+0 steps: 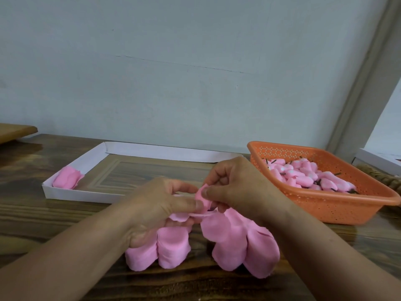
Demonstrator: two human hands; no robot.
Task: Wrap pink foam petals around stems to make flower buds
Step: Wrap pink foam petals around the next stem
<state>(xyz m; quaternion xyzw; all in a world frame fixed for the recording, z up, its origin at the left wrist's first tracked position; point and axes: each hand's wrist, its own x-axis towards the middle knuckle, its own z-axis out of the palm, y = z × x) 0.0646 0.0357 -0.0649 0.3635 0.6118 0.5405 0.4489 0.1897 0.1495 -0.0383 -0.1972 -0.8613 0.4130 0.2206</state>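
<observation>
Both hands meet over the wooden table (65, 216), working one pink foam petal (200, 195). My left hand (158, 205) pinches its lower edge between thumb and fingers. My right hand (236, 187) curls round the petal's upper part, and a dark stem tip (211, 207) shows just below its fingers. Stacks of loose pink petals (236, 242) lie fanned on the table under and in front of both hands.
An orange perforated basket (338, 210) at the right holds several finished pink buds (303, 174) with dark stems. A shallow white cardboard tray (91, 195) at the left holds a small pile of pink petals (67, 178). A pale wall rises behind.
</observation>
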